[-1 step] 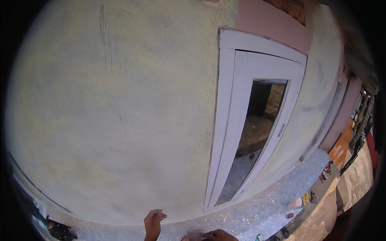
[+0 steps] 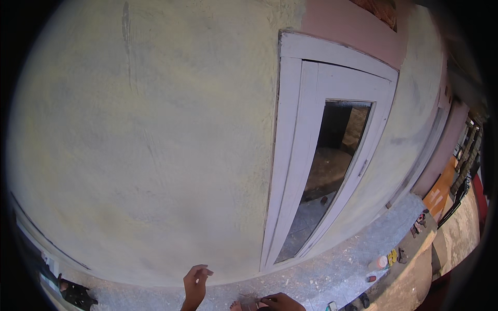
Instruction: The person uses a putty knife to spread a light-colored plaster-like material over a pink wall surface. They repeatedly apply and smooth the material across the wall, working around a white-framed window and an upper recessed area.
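Patchy yellow-grey wall (image 2: 155, 145) is filling most of the view, its edges fading into the dark rim. Right of it, a white door (image 2: 291, 155) is standing, reflections hiding what lies behind its glass pane (image 2: 329, 160). Pale floor (image 2: 327, 285) is running below, strewn with flecks. A pale bucket (image 2: 377, 264) is standing there; whether its white top is lid or contents, I cannot tell. The left hand (image 2: 196, 282) is hovering before the wall, fingers curling loosely, thumb apart. The right hand (image 2: 282, 302) is showing partly, cut off below; its grip is staying unclear. Near the bucket, a small red-brown container (image 2: 371, 279) is hiding its inside.
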Available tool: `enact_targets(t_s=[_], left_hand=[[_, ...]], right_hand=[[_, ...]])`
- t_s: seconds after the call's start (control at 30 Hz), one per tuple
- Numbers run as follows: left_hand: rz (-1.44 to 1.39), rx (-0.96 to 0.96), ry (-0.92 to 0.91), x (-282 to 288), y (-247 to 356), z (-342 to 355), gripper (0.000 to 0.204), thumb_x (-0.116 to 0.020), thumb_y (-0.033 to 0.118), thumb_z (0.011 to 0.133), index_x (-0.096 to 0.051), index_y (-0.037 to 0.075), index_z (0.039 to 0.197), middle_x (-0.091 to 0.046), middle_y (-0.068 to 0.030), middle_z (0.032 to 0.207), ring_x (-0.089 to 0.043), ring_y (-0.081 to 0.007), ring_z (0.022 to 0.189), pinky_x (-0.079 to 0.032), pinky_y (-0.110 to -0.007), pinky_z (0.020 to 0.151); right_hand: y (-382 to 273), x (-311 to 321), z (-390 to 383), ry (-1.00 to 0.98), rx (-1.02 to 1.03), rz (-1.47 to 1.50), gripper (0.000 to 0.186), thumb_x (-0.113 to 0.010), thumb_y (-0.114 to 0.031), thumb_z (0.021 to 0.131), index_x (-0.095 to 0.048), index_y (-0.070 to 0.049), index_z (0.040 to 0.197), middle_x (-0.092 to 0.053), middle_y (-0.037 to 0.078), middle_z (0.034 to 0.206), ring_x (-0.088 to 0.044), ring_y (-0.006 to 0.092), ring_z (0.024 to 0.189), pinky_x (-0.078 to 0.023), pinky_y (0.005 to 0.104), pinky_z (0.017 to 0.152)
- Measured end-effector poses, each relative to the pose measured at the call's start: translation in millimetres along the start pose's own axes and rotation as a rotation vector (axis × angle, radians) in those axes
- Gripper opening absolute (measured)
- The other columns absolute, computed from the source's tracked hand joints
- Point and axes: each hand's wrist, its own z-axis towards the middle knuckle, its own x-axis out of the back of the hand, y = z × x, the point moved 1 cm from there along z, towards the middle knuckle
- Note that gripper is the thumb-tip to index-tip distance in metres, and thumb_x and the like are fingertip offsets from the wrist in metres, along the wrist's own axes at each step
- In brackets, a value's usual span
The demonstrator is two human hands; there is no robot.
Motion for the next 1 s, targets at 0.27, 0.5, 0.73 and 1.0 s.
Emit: enact_targets(t_s=[0.27,0.5,0.73,1.0], left_hand=[[0.379,-0.739,0.184,-64.2,86.4,55.7,0.023,-0.064,-0.004,0.095,-0.07,-0.001,0.117,-0.074,-0.0188,0.113,-0.071,-0.0319,0.108,-0.055,-0.04,0.096],[-0.218,-0.143,-0.15,-122.4,90.4,35.3,0.026,-0.061,0.016,0.109,-0.068,-0.004,0.124,-0.077,-0.0132,0.113,-0.072,-0.019,0.103,-0.054,-0.034,0.097],[-0.295,-0.114,-0.236,-134.1,108.9,81.4,0.044,-0.044,0.03,0.117,-0.072,-0.005,0.117,-0.078,-0.0111,0.107,-0.069,-0.0127,0.094,-0.055,-0.031,0.087],[-0.375,-0.253,-0.177,-176.6,133.2,106.2,0.042,-0.047,0.028,0.116,-0.072,-0.004,0.106,-0.078,-0.0063,0.087,-0.061,-0.0045,0.073,-0.049,-0.024,0.063]], right_hand=[[-87.9,147.5,5.3,0.236,0.516,0.318,0.041,-0.076,-0.002,0.094,-0.068,0.0,0.134,-0.073,0.003,0.1,-0.06,0.0064,0.087,-0.05,0.0226,0.075],[-153.7,156.3,15.0,0.235,0.81,0.64,0.05,-0.071,0.008,0.093,-0.057,0.001,0.14,-0.073,0.011,0.108,-0.068,0.0142,0.086,-0.054,0.0249,0.068],[-182.6,95.4,41.3,0.326,0.83,0.8,0.059,-0.069,0.002,0.097,-0.048,0.0,0.152,-0.074,0.018,0.103,-0.063,0.0119,0.065,-0.047,0.0242,0.051],[-181.8,110.1,51.2,0.651,0.898,0.837,0.048,-0.064,-0.013,0.104,-0.058,0.005,0.148,-0.065,0.005,0.077,-0.048,0.0051,0.055,-0.036,0.0218,0.048]])
